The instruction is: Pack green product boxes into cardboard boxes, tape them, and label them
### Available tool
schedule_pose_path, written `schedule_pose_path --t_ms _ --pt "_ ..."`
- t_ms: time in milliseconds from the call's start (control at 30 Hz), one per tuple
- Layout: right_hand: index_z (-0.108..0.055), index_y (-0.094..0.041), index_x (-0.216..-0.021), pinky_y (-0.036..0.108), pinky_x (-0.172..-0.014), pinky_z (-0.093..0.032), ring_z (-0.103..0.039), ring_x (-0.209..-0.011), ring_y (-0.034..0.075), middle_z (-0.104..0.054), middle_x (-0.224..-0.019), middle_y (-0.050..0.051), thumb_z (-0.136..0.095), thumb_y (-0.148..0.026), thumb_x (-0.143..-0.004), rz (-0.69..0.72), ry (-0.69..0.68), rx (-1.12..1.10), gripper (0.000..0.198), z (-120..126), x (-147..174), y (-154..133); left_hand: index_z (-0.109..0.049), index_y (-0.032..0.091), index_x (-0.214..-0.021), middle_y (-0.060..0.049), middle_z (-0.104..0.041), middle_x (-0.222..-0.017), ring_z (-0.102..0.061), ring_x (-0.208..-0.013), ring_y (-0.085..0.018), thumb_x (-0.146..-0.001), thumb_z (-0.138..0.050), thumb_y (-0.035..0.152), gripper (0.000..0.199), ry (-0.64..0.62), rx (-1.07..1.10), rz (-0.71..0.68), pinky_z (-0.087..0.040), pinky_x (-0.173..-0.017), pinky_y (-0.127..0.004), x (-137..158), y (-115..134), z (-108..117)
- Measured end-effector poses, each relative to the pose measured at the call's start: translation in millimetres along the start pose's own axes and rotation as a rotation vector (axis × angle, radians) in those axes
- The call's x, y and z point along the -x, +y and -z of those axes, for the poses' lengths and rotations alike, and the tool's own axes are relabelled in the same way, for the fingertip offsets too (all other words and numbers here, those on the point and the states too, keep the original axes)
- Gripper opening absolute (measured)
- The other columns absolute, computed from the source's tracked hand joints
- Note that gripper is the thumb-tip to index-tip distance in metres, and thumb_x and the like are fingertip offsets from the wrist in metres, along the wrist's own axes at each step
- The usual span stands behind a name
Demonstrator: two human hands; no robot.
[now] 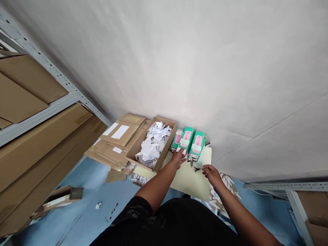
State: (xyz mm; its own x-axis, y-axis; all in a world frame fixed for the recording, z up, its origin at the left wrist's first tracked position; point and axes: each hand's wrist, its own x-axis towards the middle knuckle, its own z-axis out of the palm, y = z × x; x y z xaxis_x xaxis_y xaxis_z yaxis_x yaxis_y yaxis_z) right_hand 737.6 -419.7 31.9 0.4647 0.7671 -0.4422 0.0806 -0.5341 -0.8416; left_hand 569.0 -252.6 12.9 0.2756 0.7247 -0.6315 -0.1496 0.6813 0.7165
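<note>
Three rows of green boxes with pink fronts lie side by side on a pale yellow tabletop against the wall. My left hand is at the near end of the middle green and pink box, its fingers closed about that end. To its right lies another green and pink box, and a third green and pink box is partly hidden at the left. My right hand is over the table's right edge, fingertips pinched together; whatever they hold is too small to make out.
A long cardboard box full of torn white paper stands left of the green boxes. Flattened cartons are stacked beyond it. Scraps litter the blue floor at right. Metal shelving with large cartons flanks the left.
</note>
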Motion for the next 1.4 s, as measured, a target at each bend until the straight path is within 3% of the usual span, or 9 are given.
schedule_pose_path --t_ms 133,233,433,633,867,1067,1200,1300,1400 --pt "-0.073 -0.022 -0.097 0.033 -0.072 -0.052 -0.072 -0.090 0.026 -0.076 -0.092 0.006 -0.062 -0.055 -0.078 -0.010 -0.083 0.035 0.039 8.1 -22.4 6.9 -0.056 0.020 -0.080 0.005 -0.051 -0.057 -0.059 -0.062 -0.013 -0.069 -0.082 0.070 0.058 0.112 0.097 0.019 -0.058 -0.078 -0.034 -0.7 3.4 -10.0" --pt "-0.073 -0.021 -0.097 0.034 -0.074 -0.052 -0.071 -0.089 0.026 -0.076 -0.091 0.006 -0.063 -0.054 -0.077 -0.009 -0.124 0.045 0.040 8.1 -37.2 12.6 -0.058 0.020 -0.080 0.007 -0.051 -0.055 -0.051 -0.053 -0.010 -0.063 -0.089 0.064 0.057 0.167 0.131 0.035 -0.057 -0.071 -0.032 0.4 8.6 -12.7" --pt "-0.073 -0.022 -0.093 0.035 -0.073 -0.050 -0.070 -0.086 0.027 -0.075 -0.088 0.006 -0.063 -0.053 -0.076 0.014 -0.172 0.030 0.037 2.3 -49.6 18.3 -0.063 0.019 -0.097 0.002 -0.063 -0.069 -0.060 -0.061 -0.013 -0.067 -0.090 0.058 0.056 0.255 0.154 0.020 -0.058 -0.066 -0.030 9.6 13.9 0.0" --pt "-0.073 -0.023 -0.091 0.034 -0.072 -0.050 -0.071 -0.086 0.027 -0.075 -0.087 0.004 -0.063 -0.052 -0.075 0.026 -0.174 0.013 0.035 2.2 -52.6 13.8 -0.063 0.018 -0.104 -0.004 -0.069 -0.088 -0.065 -0.071 -0.014 -0.065 -0.094 0.050 0.060 0.276 0.287 -0.096 -0.060 -0.066 -0.030 43.1 24.9 11.4" --pt "-0.073 -0.022 -0.089 0.034 -0.072 -0.050 -0.072 -0.084 0.026 -0.076 -0.089 0.005 -0.070 -0.052 -0.072 0.017 -0.122 -0.121 0.035 5.5 -49.6 -13.5 -0.069 0.017 -0.105 -0.001 -0.068 -0.080 -0.063 -0.068 -0.012 -0.067 -0.093 0.048 0.054 0.073 0.232 -0.208 -0.059 -0.070 -0.028 93.4 40.0 21.7" --pt "-0.071 -0.022 -0.099 0.035 -0.070 -0.056 -0.071 -0.080 0.024 -0.077 -0.093 0.008 -0.072 -0.073 -0.074 0.026 -0.070 -0.474 0.057 14.3 -29.9 -50.9 -0.071 0.020 -0.118 -0.008 -0.075 -0.108 -0.066 -0.078 -0.014 -0.067 -0.093 0.047 0.062 -0.142 0.064 -0.146 -0.055 -0.075 -0.030 121.0 48.0 40.6" --pt "-0.066 -0.030 -0.111 0.039 -0.069 -0.061 -0.072 -0.085 0.025 -0.075 -0.102 0.005 -0.061 -0.083 -0.079 0.098 -0.123 -0.757 0.062 17.1 6.0 -68.0 -0.073 0.018 -0.117 -0.010 -0.075 -0.109 -0.066 -0.082 -0.016 -0.066 -0.094 0.046 0.062 -0.371 -0.114 -0.093 -0.051 -0.072 -0.028 127.1 56.3 55.3" --pt "-0.063 -0.033 -0.121 0.037 -0.067 -0.062 -0.070 -0.088 0.024 -0.073 -0.113 0.004 -0.064 -0.076 -0.083 0.171 -0.019 -0.755 0.058 8.9 42.2 -68.6 -0.072 0.017 -0.117 -0.010 -0.074 -0.108 -0.065 -0.082 -0.016 -0.066 -0.093 0.045 0.062 -0.539 -0.226 -0.061 -0.048 -0.069 -0.026 129.9 63.7 65.3" --pt "-0.062 -0.033 -0.126 0.034 -0.065 -0.063 -0.068 -0.085 0.021 -0.072 -0.112 0.003 -0.074 -0.064 -0.082 0.131 0.119 -0.695 0.055 -4.3 77.5 -59.9 -0.068 0.018 -0.121 -0.010 -0.073 -0.108 -0.064 -0.082 -0.016 -0.068 -0.090 0.047 0.064 -0.637 -0.315 -0.027 -0.046 -0.067 -0.026 131.0 69.2 76.7"
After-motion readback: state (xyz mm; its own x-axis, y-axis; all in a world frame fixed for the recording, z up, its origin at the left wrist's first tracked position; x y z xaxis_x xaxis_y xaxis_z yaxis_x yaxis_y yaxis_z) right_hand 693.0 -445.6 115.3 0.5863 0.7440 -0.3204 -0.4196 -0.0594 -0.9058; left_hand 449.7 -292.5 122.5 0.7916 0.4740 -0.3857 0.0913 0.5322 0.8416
